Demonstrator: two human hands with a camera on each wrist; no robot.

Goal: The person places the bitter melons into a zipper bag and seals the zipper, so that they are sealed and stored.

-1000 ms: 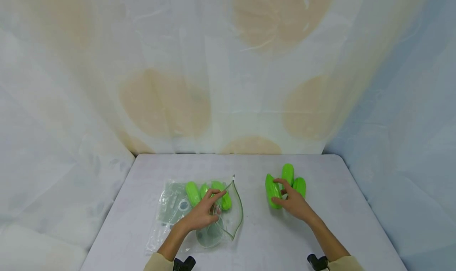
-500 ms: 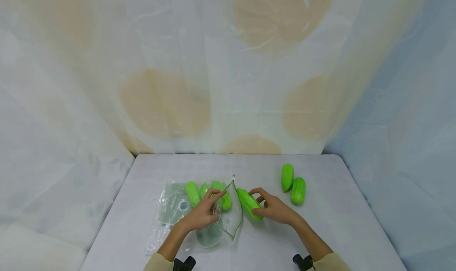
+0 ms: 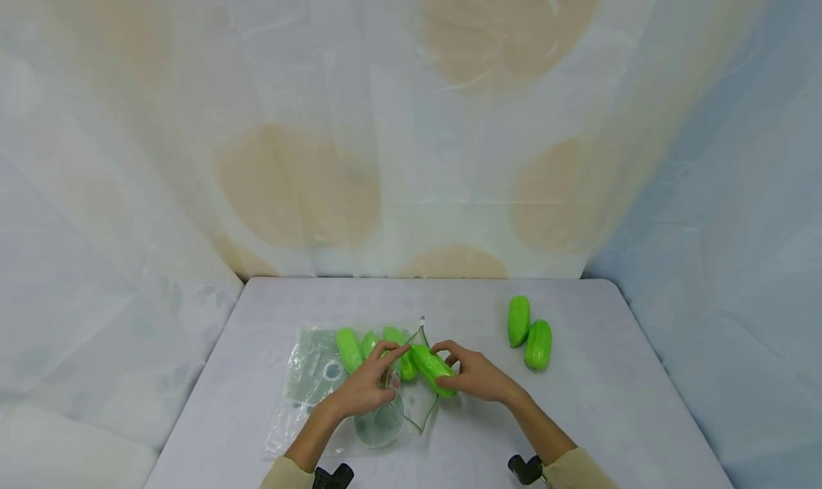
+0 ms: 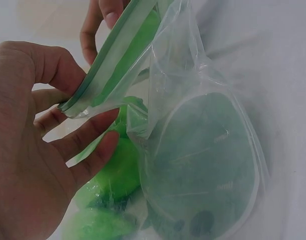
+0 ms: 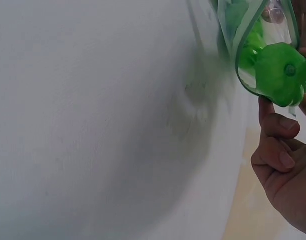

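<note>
My left hand (image 3: 364, 389) pinches the green-edged mouth of a clear zip bag (image 3: 311, 367) between thumb and forefinger, its other fingers spread against the plastic. The printed bag (image 4: 205, 155) lies on the table with several bright green cucumbers (image 4: 115, 170) inside. My right hand (image 3: 480, 376) grips another glossy, plastic-looking cucumber (image 3: 432, 369) between thumb and fingers. The far end of that cucumber is in the gaping bag mouth, while its ridged near end (image 5: 280, 72) sticks out past the rim (image 5: 239, 62). In the left wrist view, the bag rim partly hides my right fingers (image 4: 100, 22).
Two more cucumbers, one farther back (image 3: 519, 321) and one nearer (image 3: 538, 345), lie on the white table (image 3: 578, 417) at the right. Patterned sheeting (image 3: 411, 153) hangs behind the table and along both sides.
My right hand has carried one cucumber leftward from the group at the right into the bag mouth. My left hand has stayed in place, holding the bag edge.
</note>
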